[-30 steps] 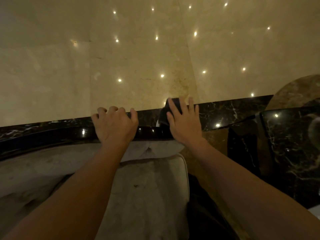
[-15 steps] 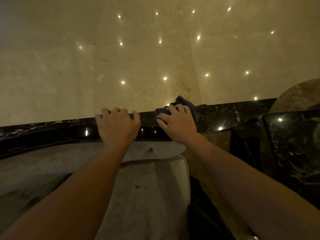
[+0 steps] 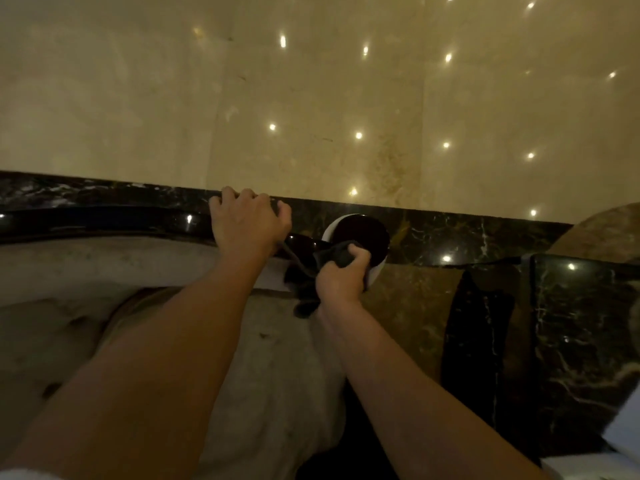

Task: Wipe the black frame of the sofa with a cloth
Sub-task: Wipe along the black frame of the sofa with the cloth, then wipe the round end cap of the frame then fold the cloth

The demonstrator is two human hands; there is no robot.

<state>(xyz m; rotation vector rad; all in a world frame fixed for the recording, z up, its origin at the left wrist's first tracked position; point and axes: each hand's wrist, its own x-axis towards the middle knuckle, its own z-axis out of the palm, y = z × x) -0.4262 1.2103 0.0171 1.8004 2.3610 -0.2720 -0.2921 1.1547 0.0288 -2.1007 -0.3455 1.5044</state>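
Fingers (image 3: 356,255) of my right hand (image 3: 341,277) are curled tight around a dark cloth (image 3: 332,256), bunched in the fist with a tail hanging down toward me. Over on the left hand (image 3: 246,225), fingers are hooked together over the far edge of the black frame (image 3: 104,221), gripping it bare, no cloth there. The cloth is pressed against the round glossy end (image 3: 360,233) of that frame, at the right end of the sofa's back rail, just right of the bracing hand. I judge we're mid-wipe on that rounded end cap. Next move, I'd say, calls for keeping pressure on and working around the disc's rim, then along the rail leftward, which means shifting the left hand clear. Count: one cloth, one frame rail, two hands, one pale cushion (image 3: 270,393) near me, and a dark marble side surface (image 3: 588,323) at right.
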